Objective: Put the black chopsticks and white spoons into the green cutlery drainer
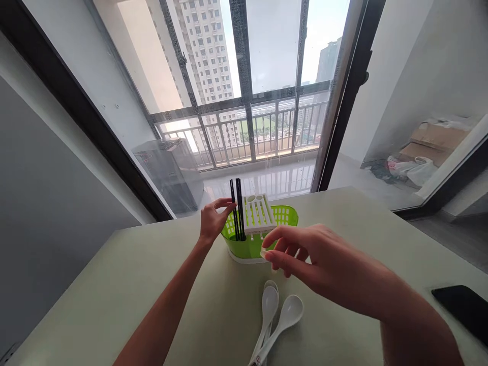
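A bright green perforated basket [249, 249] with a white base stands on the table. Several black chopsticks [240, 213] lean upright inside its left part. My left hand [213, 221] is at the basket's left side, thumb and forefinger pinched on a black chopstick [233, 195]. A white slotted rack [259, 216] with two round holes sits tilted in the middle of the basket. In front of the basket's right half hovers my right hand [301, 251]; its fingers are curled, thumb and forefinger tips together, with nothing visible between them. Below lie white spoons [292, 310], partly overlapping.
A black phone-like slab [463, 305] lies at the table's [354, 229] right edge. Beyond the table are a framed glass door and a balcony with a railing [263, 127]. A grey cabinet [171, 170] stands outside on the left; cardboard boxes [438, 140] and bags are on the right.
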`<act>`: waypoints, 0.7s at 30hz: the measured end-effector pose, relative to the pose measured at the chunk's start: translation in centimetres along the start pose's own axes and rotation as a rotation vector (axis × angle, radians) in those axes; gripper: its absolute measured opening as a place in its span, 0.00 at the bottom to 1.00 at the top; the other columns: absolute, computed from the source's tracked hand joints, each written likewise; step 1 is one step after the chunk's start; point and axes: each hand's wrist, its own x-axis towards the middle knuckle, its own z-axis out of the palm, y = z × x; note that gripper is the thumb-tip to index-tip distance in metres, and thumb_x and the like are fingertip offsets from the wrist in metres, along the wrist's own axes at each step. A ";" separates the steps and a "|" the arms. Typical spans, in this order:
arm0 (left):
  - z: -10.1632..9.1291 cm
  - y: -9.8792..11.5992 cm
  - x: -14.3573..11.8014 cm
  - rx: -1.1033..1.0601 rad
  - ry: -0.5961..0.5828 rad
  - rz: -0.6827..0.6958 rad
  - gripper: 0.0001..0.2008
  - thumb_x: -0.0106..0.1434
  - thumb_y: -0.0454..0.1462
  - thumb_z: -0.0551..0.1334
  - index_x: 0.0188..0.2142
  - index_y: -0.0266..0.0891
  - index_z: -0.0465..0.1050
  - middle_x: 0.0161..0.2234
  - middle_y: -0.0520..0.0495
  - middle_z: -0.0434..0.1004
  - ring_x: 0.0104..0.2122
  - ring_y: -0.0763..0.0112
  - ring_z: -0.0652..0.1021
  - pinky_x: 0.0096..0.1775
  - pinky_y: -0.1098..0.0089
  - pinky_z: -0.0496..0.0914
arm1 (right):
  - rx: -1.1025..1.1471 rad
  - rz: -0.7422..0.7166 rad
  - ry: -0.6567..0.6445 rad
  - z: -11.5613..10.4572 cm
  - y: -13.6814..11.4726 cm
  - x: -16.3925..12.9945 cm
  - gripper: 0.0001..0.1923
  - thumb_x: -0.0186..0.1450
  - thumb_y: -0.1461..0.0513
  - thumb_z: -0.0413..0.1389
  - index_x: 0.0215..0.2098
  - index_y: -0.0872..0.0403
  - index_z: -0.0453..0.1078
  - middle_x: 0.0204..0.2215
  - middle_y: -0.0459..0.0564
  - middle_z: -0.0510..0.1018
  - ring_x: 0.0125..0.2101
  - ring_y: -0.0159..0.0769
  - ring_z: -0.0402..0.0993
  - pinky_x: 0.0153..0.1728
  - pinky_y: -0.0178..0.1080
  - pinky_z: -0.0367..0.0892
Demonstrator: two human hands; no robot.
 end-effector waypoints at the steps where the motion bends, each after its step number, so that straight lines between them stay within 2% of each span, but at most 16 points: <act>1: 0.0 -0.1 -0.1 -0.006 -0.010 0.008 0.17 0.61 0.51 0.68 0.43 0.44 0.84 0.41 0.47 0.88 0.48 0.55 0.84 0.55 0.59 0.73 | -0.002 -0.004 0.008 0.0 0.1 0.0 0.13 0.71 0.51 0.54 0.42 0.48 0.77 0.27 0.44 0.81 0.28 0.34 0.77 0.27 0.33 0.64; 4: -0.3 -0.6 -0.4 -0.027 -0.016 0.049 0.19 0.63 0.51 0.67 0.47 0.45 0.82 0.45 0.46 0.87 0.51 0.57 0.82 0.57 0.59 0.71 | 0.004 -0.019 0.018 -0.1 0.2 -0.1 0.13 0.71 0.52 0.55 0.42 0.48 0.77 0.27 0.44 0.81 0.27 0.33 0.76 0.27 0.33 0.65; 6: -0.6 -1.5 -0.8 -0.052 0.033 0.049 0.20 0.65 0.52 0.65 0.49 0.44 0.81 0.49 0.45 0.85 0.53 0.58 0.81 0.57 0.59 0.71 | -0.004 -0.017 0.024 -0.2 0.2 -0.1 0.12 0.71 0.52 0.55 0.41 0.48 0.77 0.28 0.44 0.81 0.27 0.33 0.76 0.27 0.33 0.65; 10: -1.2 -5.0 -2.4 -0.151 0.248 -0.107 0.22 0.67 0.53 0.61 0.50 0.40 0.77 0.52 0.39 0.81 0.52 0.60 0.79 0.54 0.63 0.71 | -0.056 -0.017 0.041 -0.1 -0.2 -0.1 0.13 0.71 0.52 0.54 0.40 0.48 0.77 0.29 0.44 0.82 0.28 0.33 0.76 0.28 0.34 0.65; 13: -1.8 -8.2 -4.7 -0.156 0.356 -0.218 0.26 0.68 0.55 0.57 0.50 0.36 0.72 0.51 0.35 0.79 0.50 0.61 0.79 0.52 0.63 0.72 | -0.079 -0.013 0.019 0.4 -0.4 -0.1 0.13 0.72 0.51 0.54 0.43 0.48 0.77 0.30 0.45 0.82 0.29 0.35 0.78 0.28 0.34 0.65; 15: -2.4 -9.9 -6.8 -0.144 0.380 -0.276 0.27 0.67 0.57 0.57 0.48 0.36 0.71 0.49 0.36 0.78 0.46 0.61 0.79 0.49 0.63 0.72 | -0.113 -0.010 -0.015 1.0 -0.4 -0.1 0.14 0.72 0.51 0.54 0.44 0.49 0.77 0.30 0.46 0.83 0.30 0.36 0.78 0.29 0.35 0.65; 17: -3.2 -11.1 -8.8 -0.133 0.366 -0.312 0.28 0.65 0.59 0.59 0.46 0.36 0.71 0.42 0.40 0.78 0.41 0.62 0.79 0.44 0.64 0.73 | -0.184 -0.015 -0.049 1.7 -0.1 -0.4 0.13 0.72 0.51 0.55 0.44 0.49 0.77 0.30 0.46 0.83 0.30 0.37 0.78 0.31 0.36 0.65; 21: -4.5 -11.7 -11.9 -0.139 0.293 -0.332 0.29 0.62 0.61 0.59 0.43 0.37 0.72 0.29 0.49 0.74 0.32 0.65 0.77 0.36 0.67 0.71 | -0.353 -0.006 -0.188 3.4 2.0 -1.6 0.10 0.72 0.55 0.55 0.44 0.49 0.77 0.34 0.47 0.85 0.34 0.39 0.80 0.36 0.38 0.66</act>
